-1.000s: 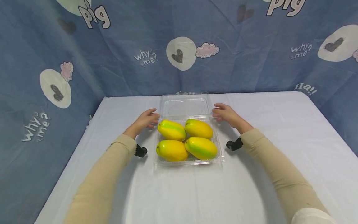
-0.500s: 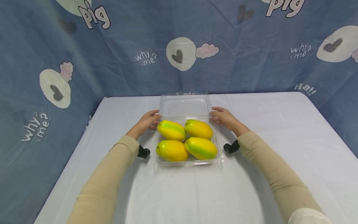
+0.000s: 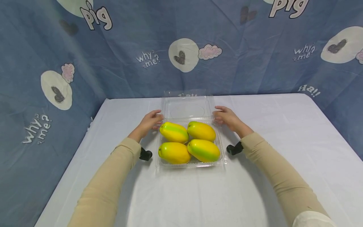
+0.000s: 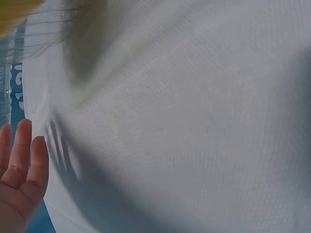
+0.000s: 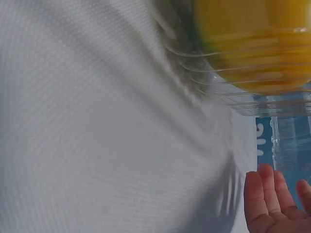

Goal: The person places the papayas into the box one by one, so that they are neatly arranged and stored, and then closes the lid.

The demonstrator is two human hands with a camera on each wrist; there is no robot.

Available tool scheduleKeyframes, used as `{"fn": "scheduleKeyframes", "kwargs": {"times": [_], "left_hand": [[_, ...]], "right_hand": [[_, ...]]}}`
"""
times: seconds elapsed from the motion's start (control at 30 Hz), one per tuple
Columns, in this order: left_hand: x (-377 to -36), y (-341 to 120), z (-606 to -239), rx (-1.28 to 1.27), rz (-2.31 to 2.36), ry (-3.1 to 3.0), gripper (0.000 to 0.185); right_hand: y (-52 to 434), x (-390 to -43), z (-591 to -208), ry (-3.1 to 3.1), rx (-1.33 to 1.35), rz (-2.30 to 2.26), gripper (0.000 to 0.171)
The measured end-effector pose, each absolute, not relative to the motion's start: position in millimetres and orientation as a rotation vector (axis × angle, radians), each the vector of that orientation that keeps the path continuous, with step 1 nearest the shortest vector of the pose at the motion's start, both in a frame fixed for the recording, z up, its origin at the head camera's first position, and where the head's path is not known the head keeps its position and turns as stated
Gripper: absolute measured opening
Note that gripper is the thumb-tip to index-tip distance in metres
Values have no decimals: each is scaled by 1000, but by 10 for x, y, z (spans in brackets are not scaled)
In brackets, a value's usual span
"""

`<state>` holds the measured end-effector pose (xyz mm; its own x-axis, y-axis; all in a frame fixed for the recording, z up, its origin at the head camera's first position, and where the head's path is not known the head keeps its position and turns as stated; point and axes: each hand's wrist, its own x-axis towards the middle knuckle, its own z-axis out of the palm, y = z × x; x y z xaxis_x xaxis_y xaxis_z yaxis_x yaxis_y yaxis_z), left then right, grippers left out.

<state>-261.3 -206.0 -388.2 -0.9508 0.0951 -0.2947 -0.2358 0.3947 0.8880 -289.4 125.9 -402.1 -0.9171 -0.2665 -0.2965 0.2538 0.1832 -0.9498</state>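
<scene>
A clear plastic clamshell box (image 3: 224, 157) stands mid-table and holds several yellow-green fruits (image 3: 173, 131). Its hinged lid (image 3: 187, 108) is open toward the back and tilted up a little. My left hand (image 3: 156, 119) touches the lid's left edge near the hinge, and my right hand (image 3: 219, 115) touches the right edge. In the left wrist view, straight fingers (image 4: 22, 155) show above the white cloth. The right wrist view has straight fingers (image 5: 272, 194) below the ribbed box wall (image 5: 272, 104) and a fruit (image 5: 252, 43).
A white cloth covers the table (image 3: 269, 119), whose edges run left, right and back. A blue printed curtain (image 3: 127, 47) hangs close behind and to the left. Black wrist cameras (image 3: 145, 154) sit beside the box on each side.
Both hands have closed in on the lid's sides near the hinge. The lid's back edge has risen slightly off the table.
</scene>
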Motion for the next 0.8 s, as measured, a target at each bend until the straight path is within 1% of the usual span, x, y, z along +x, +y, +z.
{"fn": "scheduleKeyframes", "kwargs": {"times": [0.23, 0.57, 0.8], "left_hand": [[-2614, -2054, -3870, -55, 1637, 2384, 55], [-2655, -1994, -3807, -135, 1657, 2476, 57], [-2658, -2013, -3719, -98, 1659, 2497, 58]], "right_hand": [[1267, -2875, -3974, 2113, -75, -1814, 57], [1236, -2900, -3890, 2184, -53, -1881, 58], [1227, -2902, -3758, 2228, -55, -1837, 58]]}}
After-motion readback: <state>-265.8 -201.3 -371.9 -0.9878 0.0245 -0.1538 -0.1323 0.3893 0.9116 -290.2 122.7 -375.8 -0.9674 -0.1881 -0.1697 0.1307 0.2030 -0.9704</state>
